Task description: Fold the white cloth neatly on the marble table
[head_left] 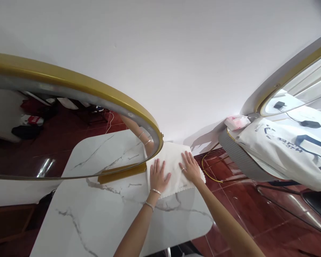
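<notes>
White cloth (174,167) flat beneath both hands (158,181) (192,170), on marbled tabletop (104,214)

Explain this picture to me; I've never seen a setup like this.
There is no machine here: a person works with two bare hands. The single picture comes from a camera worn on the head, looking forward and down. A white cloth with a scalloped edge lies on a marble-patterned table. The left hand and right hand rest flat on it, fingers spread; neither grips anything. The large gold-rimmed mirror stands at left, so the extra arm inside it is a reflection. Off to the right are a pink-and-white packet and a white printed bag.
</notes>
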A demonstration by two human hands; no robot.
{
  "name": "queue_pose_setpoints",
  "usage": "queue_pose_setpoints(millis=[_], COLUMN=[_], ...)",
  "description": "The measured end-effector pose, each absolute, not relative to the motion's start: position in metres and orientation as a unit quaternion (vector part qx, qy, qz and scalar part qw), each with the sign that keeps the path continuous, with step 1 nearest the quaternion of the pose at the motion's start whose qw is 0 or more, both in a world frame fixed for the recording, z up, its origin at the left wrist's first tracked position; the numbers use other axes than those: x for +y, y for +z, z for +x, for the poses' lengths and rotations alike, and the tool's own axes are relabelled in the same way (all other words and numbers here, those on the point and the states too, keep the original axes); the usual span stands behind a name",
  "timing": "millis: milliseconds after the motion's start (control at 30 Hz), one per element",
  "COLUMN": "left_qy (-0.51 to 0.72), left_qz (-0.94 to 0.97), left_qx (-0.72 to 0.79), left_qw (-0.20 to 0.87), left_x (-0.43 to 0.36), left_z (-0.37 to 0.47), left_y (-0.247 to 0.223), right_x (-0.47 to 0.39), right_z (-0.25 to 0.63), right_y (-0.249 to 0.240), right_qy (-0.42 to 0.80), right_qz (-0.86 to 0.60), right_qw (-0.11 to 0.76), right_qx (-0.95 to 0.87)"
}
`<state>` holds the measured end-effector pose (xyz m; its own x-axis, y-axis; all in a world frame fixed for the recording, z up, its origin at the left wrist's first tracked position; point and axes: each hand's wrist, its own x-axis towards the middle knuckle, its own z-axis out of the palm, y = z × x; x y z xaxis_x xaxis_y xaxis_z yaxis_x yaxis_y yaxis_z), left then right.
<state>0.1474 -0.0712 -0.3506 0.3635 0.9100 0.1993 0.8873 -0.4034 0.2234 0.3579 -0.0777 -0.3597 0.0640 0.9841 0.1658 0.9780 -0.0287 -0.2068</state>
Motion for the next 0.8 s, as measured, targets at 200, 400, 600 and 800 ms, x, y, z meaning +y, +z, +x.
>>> queue_pose_setpoints(millis=[200, 400, 600, 800], left_qy=[0.153, 0.129, 0.122, 0.248], left_qz=[0.826, 0.823, 0.814, 0.726], left_qx=[0.542, 0.553, 0.566, 0.638], left_qw=[0.02, -0.02, -0.045, 0.062], left_x=[-0.133, -0.226, -0.252, -0.206], left_z=[0.138, 0.109, 0.074, 0.06], left_y=[-0.346, -0.345, -0.348, -0.342], right_x=[-0.144, -0.234, -0.248, -0.238], right_z=[0.354, 0.33, 0.295, 0.277], right_y=[-0.357, -0.358, -0.363, -0.369], right_qy=[-0.007, -0.02, -0.019, -0.028], right_qz=[-0.692, -0.657, -0.642, -0.65], right_qw=[0.132, 0.145, 0.171, 0.177], right_qx=[-0.71, -0.739, -0.747, -0.738])
